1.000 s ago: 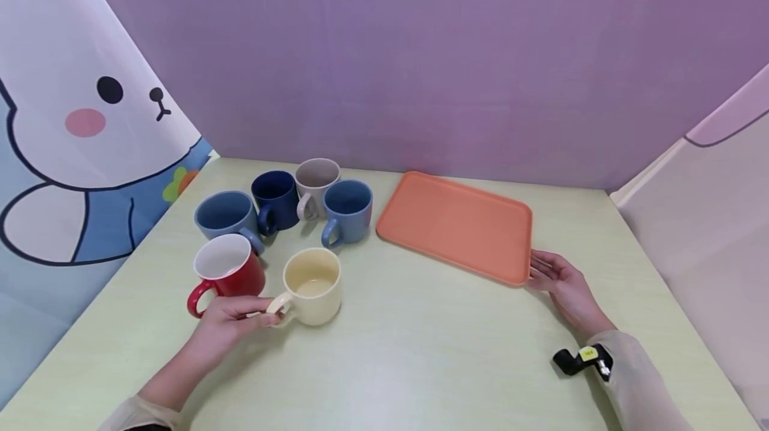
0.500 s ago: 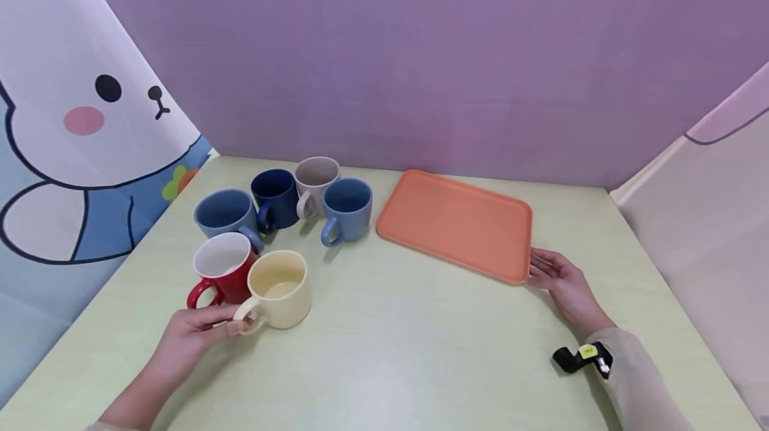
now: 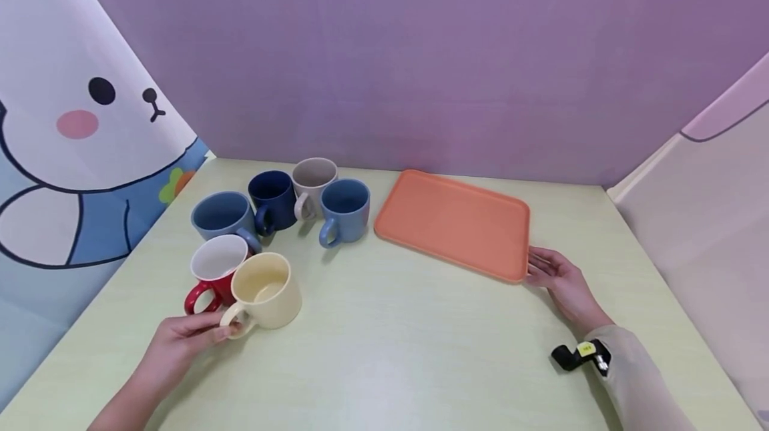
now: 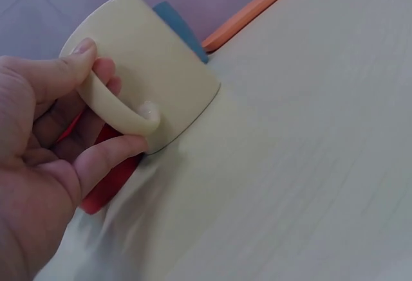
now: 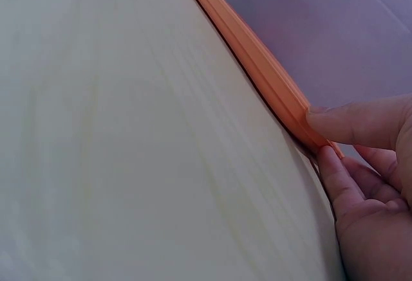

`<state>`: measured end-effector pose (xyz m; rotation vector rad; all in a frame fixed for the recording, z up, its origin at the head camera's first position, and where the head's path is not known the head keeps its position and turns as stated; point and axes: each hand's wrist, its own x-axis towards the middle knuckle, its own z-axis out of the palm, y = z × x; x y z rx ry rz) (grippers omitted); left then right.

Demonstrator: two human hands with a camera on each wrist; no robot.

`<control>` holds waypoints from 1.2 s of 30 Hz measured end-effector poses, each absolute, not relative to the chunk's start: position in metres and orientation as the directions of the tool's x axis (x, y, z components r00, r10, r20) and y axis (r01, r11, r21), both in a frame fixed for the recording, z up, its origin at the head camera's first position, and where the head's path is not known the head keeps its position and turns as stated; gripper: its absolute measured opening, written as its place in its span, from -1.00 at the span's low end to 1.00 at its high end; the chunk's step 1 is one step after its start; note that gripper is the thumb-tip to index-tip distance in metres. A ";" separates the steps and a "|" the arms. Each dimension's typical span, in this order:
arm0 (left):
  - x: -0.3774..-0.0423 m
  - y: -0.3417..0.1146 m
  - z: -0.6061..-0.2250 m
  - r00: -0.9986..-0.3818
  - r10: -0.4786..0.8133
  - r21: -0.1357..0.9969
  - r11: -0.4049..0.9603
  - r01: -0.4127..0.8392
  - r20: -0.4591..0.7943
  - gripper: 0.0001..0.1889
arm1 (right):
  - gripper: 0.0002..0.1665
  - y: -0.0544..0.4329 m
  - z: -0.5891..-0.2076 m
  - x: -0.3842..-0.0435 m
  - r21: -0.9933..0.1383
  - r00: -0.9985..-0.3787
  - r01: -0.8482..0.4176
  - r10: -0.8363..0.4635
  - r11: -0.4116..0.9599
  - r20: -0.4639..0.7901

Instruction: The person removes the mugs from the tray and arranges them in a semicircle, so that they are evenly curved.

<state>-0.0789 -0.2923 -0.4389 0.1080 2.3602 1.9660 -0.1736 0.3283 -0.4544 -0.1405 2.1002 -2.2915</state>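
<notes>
My left hand (image 3: 180, 344) pinches the handle of a cream mug (image 3: 276, 301). In the left wrist view the thumb lies on top of the handle and the fingers reach through and below it. The mug is upright, its base right at the tabletop. Behind it a red mug (image 3: 219, 271) with a white inside is partly hidden. At the right, my right hand (image 3: 567, 287) holds the near right corner of an orange tray (image 3: 453, 224). In the right wrist view the thumb presses the tray's rim, with the fingertips around the corner.
Behind the red mug stand a wide blue mug (image 3: 222, 214), a navy mug (image 3: 273, 201), a pale grey mug (image 3: 315, 177) and a smaller blue mug (image 3: 346, 211). A purple cloth (image 3: 408, 64) hangs along the table's back edge. Patterned cloths hang at both sides.
My left hand has brought the cream mug leftward and slightly nearer, so it now overlaps the red mug in the head view. My right hand and the tray have stayed in place.
</notes>
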 end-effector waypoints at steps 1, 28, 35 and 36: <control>-0.079 -0.294 -0.439 -0.994 0.108 0.987 0.159 0.005 -0.012 -0.76 | -0.41 0.328 -0.454 -0.174 -0.995 -0.996 -0.037 -0.083 -0.087 0.044; -0.081 -0.325 -0.400 -0.999 0.024 0.887 0.458 0.050 0.044 -0.77 | -0.25 0.336 -0.448 -0.180 -0.993 -0.989 0.022 -0.146 0.113 -0.039; -0.099 -0.315 -0.366 -0.982 0.009 0.780 0.607 0.154 0.187 -0.73 | -0.09 0.336 -0.421 -0.180 -0.872 -0.965 0.003 -0.229 0.489 -0.132; -0.104 -0.311 -0.362 -0.977 0.035 0.754 0.630 0.186 0.212 -0.71 | -0.04 0.335 -0.416 -0.179 -0.842 -0.960 -0.009 -0.241 0.539 -0.144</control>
